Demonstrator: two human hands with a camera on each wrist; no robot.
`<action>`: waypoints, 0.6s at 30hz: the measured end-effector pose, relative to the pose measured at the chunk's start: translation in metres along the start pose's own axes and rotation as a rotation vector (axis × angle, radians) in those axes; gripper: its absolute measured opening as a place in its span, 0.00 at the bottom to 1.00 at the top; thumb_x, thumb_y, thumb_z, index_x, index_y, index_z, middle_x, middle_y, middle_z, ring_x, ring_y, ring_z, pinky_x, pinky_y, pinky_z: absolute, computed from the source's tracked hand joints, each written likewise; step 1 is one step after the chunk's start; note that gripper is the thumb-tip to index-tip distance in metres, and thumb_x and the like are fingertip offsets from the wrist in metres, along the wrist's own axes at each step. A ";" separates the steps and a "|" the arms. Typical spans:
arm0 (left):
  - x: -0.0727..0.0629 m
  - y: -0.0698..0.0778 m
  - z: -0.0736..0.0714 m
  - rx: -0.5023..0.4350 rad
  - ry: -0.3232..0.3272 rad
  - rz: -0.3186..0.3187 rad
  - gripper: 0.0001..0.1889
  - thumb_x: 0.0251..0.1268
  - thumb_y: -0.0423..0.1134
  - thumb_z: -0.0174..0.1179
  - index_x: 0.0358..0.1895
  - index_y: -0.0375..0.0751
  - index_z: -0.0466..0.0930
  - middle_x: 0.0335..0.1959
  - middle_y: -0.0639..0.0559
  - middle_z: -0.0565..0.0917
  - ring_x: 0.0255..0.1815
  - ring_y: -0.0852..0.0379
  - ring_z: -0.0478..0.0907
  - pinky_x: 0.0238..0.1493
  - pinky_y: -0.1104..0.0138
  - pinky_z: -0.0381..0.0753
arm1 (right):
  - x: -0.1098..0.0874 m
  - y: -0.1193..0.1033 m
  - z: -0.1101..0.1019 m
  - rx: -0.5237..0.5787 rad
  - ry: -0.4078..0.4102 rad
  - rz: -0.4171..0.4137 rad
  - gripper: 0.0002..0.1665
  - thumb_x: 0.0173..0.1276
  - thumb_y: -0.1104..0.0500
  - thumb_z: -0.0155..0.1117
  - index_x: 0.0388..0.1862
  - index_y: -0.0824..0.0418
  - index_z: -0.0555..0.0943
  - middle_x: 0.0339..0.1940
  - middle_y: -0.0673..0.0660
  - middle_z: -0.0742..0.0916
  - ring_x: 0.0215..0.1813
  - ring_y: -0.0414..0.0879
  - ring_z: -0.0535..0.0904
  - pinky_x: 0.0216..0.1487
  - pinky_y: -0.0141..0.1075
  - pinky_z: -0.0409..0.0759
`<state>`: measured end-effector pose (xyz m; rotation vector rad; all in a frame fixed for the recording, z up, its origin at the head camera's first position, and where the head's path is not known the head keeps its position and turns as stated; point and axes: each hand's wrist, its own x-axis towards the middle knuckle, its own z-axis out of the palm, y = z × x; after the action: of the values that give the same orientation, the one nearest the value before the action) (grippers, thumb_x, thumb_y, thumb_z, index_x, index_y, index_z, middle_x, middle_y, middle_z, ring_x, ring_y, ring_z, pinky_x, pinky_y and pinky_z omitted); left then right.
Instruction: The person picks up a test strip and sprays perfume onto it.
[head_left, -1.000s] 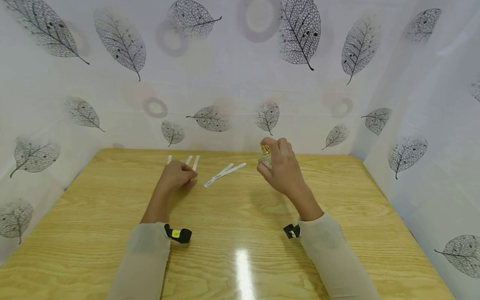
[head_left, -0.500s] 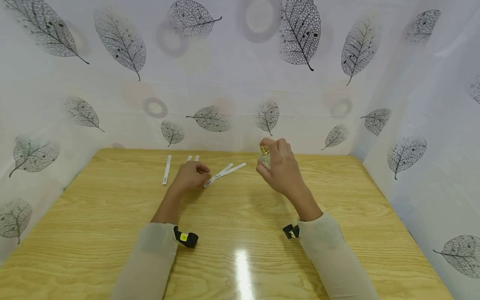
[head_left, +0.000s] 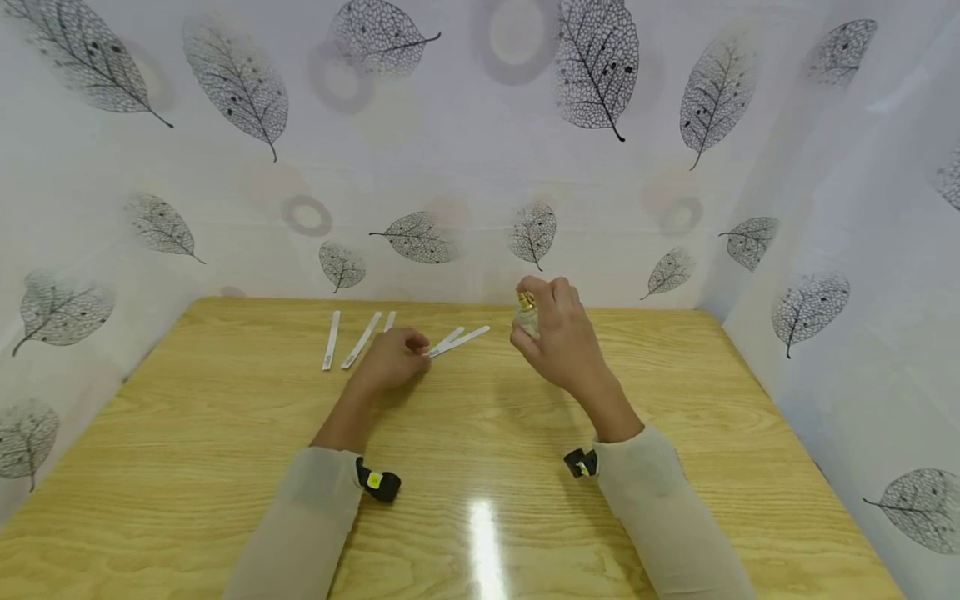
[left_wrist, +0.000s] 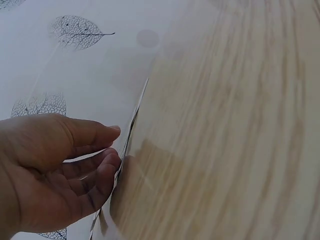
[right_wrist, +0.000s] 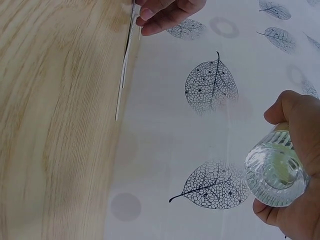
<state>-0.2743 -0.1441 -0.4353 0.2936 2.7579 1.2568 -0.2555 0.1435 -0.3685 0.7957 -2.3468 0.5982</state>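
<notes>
My right hand (head_left: 558, 337) holds a clear glass perfume bottle (head_left: 527, 321) above the table, its index finger over the gold spray top. In the right wrist view the bottle's round, ribbed base (right_wrist: 277, 172) faces the camera. My left hand (head_left: 392, 358) is low over the table, at the near ends of two crossed white paper strips (head_left: 467, 337), covering those ends. In the left wrist view, thumb and loosely curled fingers (left_wrist: 102, 172) stand apart with a gap between them. Left of it lie more strips: one outermost strip (head_left: 331, 342), one slanted strip (head_left: 362, 340), and one partly hidden strip (head_left: 390, 320).
The wooden table (head_left: 465, 442) reaches back to a white curtain (head_left: 450, 167) printed with dark leaves, which also stands along both sides. Black bands (head_left: 380, 482) are worn at the wrists, over the sleeves' ends.
My left hand has moved right, from over the left strips to the near ends of the crossed pair, uncovering the two leftmost strips. The right hand and bottle have stayed nearly still.
</notes>
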 end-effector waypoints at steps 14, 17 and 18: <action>0.002 0.002 0.010 0.158 0.010 0.016 0.12 0.71 0.33 0.64 0.52 0.30 0.83 0.45 0.41 0.84 0.49 0.45 0.81 0.53 0.53 0.80 | 0.000 -0.002 0.000 0.006 -0.001 -0.010 0.26 0.68 0.61 0.63 0.63 0.56 0.67 0.37 0.60 0.70 0.33 0.53 0.62 0.30 0.42 0.62; 0.002 0.003 0.011 0.166 0.024 0.007 0.10 0.70 0.33 0.64 0.49 0.31 0.84 0.42 0.42 0.85 0.46 0.46 0.81 0.51 0.54 0.81 | 0.000 -0.002 -0.001 0.005 -0.002 -0.008 0.26 0.68 0.60 0.63 0.62 0.56 0.67 0.37 0.60 0.70 0.33 0.53 0.63 0.30 0.42 0.62; 0.001 0.003 0.011 0.165 0.025 0.003 0.09 0.70 0.33 0.64 0.48 0.31 0.84 0.42 0.43 0.85 0.45 0.47 0.81 0.50 0.54 0.81 | 0.000 -0.002 -0.001 0.006 -0.003 -0.007 0.26 0.68 0.60 0.63 0.62 0.56 0.67 0.37 0.60 0.70 0.33 0.53 0.63 0.30 0.42 0.62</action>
<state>-0.2735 -0.1339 -0.4401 0.2969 2.8881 1.0418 -0.2535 0.1423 -0.3676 0.8074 -2.3451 0.6015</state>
